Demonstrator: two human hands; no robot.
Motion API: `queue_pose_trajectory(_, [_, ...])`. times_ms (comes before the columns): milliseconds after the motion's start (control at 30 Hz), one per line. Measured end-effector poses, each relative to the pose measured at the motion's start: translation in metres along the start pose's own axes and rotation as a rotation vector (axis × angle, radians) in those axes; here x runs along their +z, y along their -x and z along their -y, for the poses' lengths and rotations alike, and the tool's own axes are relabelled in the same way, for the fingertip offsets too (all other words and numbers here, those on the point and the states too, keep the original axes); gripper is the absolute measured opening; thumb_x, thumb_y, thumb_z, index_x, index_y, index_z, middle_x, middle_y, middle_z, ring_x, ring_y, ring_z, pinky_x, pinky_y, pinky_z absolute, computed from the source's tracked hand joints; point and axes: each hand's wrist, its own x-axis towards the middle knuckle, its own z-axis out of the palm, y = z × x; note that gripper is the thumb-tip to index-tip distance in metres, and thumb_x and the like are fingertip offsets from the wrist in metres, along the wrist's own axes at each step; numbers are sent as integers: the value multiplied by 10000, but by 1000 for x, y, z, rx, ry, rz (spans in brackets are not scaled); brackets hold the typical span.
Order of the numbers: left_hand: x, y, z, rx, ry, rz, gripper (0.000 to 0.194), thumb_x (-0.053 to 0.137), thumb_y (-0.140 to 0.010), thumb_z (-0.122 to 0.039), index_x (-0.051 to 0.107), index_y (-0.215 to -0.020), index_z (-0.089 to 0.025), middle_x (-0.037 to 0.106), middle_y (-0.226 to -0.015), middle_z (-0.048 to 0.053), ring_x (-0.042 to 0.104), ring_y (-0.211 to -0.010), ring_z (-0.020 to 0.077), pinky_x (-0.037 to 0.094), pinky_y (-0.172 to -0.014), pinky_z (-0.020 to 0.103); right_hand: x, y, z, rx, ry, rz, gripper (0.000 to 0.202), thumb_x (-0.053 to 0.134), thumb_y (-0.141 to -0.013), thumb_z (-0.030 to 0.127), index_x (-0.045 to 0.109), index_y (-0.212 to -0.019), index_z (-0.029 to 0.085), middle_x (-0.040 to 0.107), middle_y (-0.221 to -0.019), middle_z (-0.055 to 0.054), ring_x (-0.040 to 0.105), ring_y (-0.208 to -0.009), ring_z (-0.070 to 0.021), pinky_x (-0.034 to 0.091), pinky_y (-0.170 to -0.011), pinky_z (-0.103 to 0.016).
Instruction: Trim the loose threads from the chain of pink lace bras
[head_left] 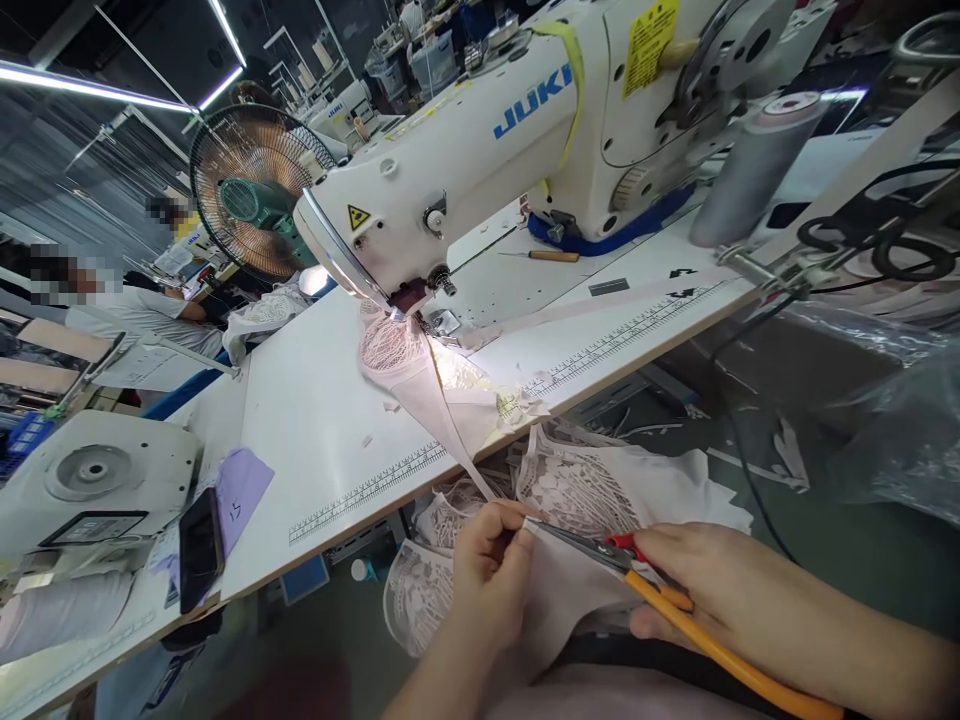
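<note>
My left hand pinches the edge of a pale pink garment piece just below the table edge. A narrow pale strip runs from that hand up to a pink lace cup under the sewing machine head. My right hand is closed around scissors with an orange and red grip. Their tips lie against the fabric edge beside my left fingertips. White lace pieces hang below the table, behind my hands.
The sewing table has printed rulers along its front edge. An awl lies by the machine base, with a thread cone at right. At left are a phone and purple paper. A fan and a seated person are beyond.
</note>
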Motion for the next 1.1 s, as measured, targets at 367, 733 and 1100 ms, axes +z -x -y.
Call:
queue_pose_trajectory(367, [-1, -1, 0, -42, 101, 55, 193, 631, -799, -331, 590, -689, -178, 643, -783, 52, 562, -729, 173, 425, -670, 274, -28, 1, 8, 53, -50, 83, 350, 457, -838, 565, 475, -725, 234, 638, -752, -76, 600, -663, -263, 446, -597, -355])
queue_pose_trajectory(733, [2, -1, 1, -228, 292, -6, 267, 723, -666, -379, 560, -627, -172, 598, -695, 21, 490, -638, 136, 372, -605, 245, -42, 5, 14, 104, 1, 80, 323, 579, -750, 521, 419, -659, 255, 626, -733, -77, 581, -653, -292, 420, -585, -386])
queue_pose_trajectory(1100, [3, 0, 1, -320, 390, -24, 302, 758, -582, -394, 555, -590, -171, 578, -613, 8, 451, -545, 116, 338, -546, 237, -18, 5, 18, 13, -205, -77, 302, 548, -785, 472, 386, -674, 243, 538, -677, -20, 493, -585, -184, 421, -533, -298])
